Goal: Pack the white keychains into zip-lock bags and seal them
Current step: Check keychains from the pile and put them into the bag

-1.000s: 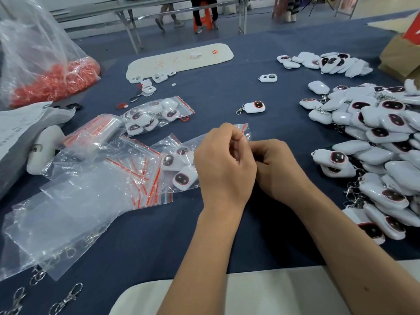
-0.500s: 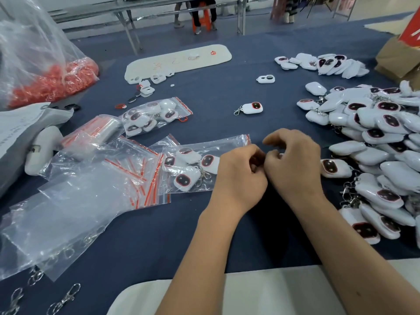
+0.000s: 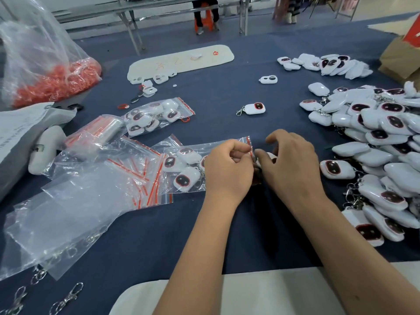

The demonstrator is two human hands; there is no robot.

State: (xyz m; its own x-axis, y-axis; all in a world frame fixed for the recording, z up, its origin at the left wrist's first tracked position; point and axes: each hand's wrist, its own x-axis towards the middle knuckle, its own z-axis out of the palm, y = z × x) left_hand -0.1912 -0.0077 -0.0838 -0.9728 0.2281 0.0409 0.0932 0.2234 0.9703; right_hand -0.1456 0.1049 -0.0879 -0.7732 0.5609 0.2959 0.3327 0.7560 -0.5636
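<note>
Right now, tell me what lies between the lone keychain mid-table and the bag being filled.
Head view: only bare blue cloth, from the lone keychain to the bag the left hand pinches.

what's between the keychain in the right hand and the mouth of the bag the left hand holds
Nothing visible. The left hand pinches the zip-lock bag at its mouth, right beside the keychain that the right hand holds.

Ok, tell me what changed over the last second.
The zip-lock bag, raised at first, has sunk flat onto the table. The left hand still pinches its red-striped mouth; the right hand let go and now arches over something white there. The keychain pile, spare bags and filled bag stayed put.
</note>
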